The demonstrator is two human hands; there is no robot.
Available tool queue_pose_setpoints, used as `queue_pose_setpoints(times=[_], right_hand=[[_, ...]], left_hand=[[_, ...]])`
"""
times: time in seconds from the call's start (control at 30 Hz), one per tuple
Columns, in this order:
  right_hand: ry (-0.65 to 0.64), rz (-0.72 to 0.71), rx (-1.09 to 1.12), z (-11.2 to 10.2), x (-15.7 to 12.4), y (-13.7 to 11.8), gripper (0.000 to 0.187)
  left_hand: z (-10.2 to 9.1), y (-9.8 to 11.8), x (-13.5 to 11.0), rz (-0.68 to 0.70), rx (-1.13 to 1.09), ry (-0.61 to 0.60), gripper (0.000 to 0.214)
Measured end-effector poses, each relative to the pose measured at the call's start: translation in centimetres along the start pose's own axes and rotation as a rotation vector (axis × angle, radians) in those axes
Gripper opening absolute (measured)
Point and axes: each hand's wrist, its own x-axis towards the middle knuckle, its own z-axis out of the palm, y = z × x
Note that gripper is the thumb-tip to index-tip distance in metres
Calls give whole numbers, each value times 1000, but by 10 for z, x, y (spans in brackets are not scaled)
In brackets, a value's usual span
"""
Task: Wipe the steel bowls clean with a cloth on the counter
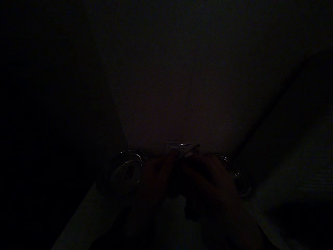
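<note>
The picture is very dark. My left hand (155, 177) and my right hand (212, 175) are close together at the lower middle, with curled fingers facing each other. Between them is a dark object (178, 178), its kind lost in shadow. A thin, flat piece with a pale edge (191, 151) sticks up by my right fingertips; I cannot tell what it is. Just beyond my fingers a rectangular plate like a wall socket or switch (169, 147) shows on the wall.
A shiny round metal dish (126, 163) stands left of my left hand, with a small dark and reddish patch inside. Another shiny round dish (243, 180) is partly hidden behind my right hand. A pale surface (83, 218) lies below; the wall (161, 86) rises behind.
</note>
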Motion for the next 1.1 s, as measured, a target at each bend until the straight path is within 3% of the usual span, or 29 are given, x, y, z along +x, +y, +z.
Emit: queue_pose_setpoints(times=[0.23,0.43,0.53,0.63,0.83,1.03,1.1], right_hand=[[66,99,-33,1,-3,8,29],[-43,91,50,1,-2,0,30],[-10,113,13,1,-2,3,27],[45,91,-41,2,-2,7,28],[-21,-40,-19,5,-3,-4,29],[45,70,-58,2,-1,7,28],[16,20,-52,2,-1,7,30]], left_hand=[[2,-4,0,79,72,61,32],[-1,-2,0,13,-32,-25,27],[0,-2,-1,42,-33,-12,27],[2,-6,1,54,2,73,27],[1,-7,3,15,-60,9,27],[4,-1,-3,-15,-39,80,24],[4,1,-3,-29,-46,80,26]])
